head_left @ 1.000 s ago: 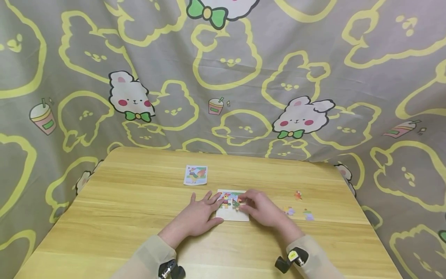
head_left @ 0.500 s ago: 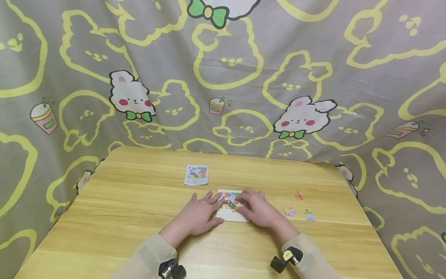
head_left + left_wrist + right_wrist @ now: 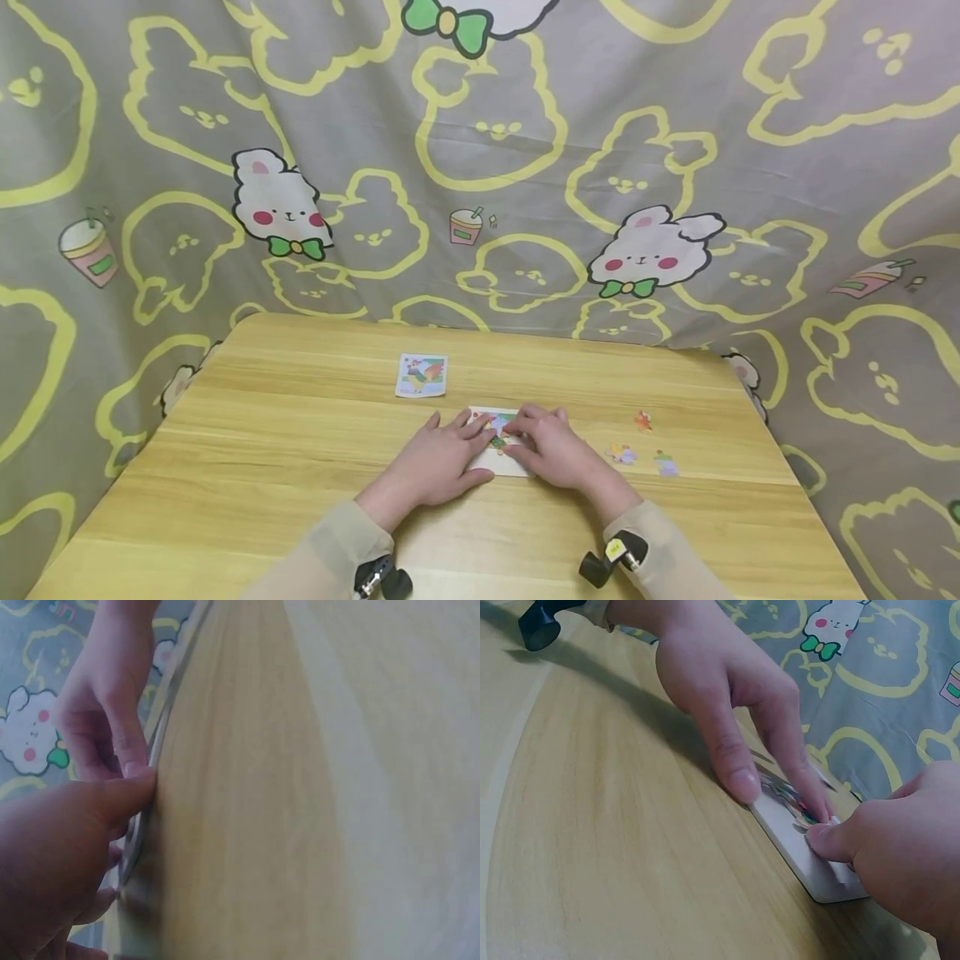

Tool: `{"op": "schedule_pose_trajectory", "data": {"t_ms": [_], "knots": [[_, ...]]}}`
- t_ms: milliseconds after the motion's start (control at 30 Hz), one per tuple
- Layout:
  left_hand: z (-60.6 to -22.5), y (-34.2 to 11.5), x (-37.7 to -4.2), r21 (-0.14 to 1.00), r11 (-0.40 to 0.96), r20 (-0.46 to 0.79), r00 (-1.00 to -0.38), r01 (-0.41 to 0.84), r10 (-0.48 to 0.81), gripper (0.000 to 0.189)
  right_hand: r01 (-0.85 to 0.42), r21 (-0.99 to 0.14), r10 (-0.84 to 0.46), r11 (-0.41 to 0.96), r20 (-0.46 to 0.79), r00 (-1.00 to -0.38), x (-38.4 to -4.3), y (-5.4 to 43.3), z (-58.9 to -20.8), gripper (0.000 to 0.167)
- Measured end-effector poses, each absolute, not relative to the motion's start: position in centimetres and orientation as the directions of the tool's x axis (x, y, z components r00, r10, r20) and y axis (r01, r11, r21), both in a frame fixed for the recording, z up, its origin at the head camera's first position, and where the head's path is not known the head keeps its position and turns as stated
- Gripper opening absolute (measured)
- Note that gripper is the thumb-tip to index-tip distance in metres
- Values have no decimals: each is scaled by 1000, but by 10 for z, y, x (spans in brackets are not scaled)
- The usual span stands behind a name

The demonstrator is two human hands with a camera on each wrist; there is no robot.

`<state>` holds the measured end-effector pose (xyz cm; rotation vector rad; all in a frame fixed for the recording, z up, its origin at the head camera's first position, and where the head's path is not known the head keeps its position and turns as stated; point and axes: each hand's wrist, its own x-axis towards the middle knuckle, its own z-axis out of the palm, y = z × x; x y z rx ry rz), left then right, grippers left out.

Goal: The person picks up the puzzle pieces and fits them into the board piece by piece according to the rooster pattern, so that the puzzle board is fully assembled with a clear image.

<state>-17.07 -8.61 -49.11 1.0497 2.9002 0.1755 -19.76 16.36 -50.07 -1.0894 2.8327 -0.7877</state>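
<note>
A white puzzle board [image 3: 506, 467] lies on the table, its upper part filled with colourful pieces. My left hand [image 3: 442, 462] rests at its left side, fingers extended over the picture and thumb at the lower edge. In the right wrist view, the left thumb and a fingertip touch the board [image 3: 787, 844]. My right hand [image 3: 551, 450] pinches a puzzle piece [image 3: 499, 442] between thumb and forefinger, low against the board. Fingers hide much of this piece, so how it is seated cannot be told. From the left wrist view only the board's thin edge [image 3: 137, 836] shows.
A printed rooster picture card [image 3: 422, 375] lies behind the board to the left. Several loose pieces lie at the right: a red-orange one [image 3: 643, 422], a yellow-purple cluster [image 3: 621, 454] and a green-purple one [image 3: 666, 463]. A patterned curtain [image 3: 510, 317] hangs along the table's far edge.
The right hand has moved slightly left over the board, bringing the piece against the others. My left hand has shifted right, its fingers now farther over the picture.
</note>
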Motion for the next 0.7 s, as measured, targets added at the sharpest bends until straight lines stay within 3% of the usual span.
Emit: {"op": "schedule_pose_trajectory", "data": {"t_ms": [333, 700], "knots": [[-492, -83, -171, 147, 767, -15, -774, 625, 633, 70, -630, -451, -622, 632, 189, -760, -196, 161, -502, 44], [-495, -82, -173, 202, 764, -28, -776, 612, 630, 70, -591, -488, -599, 642, 162, -784, -194, 159, -504, 45]]}}
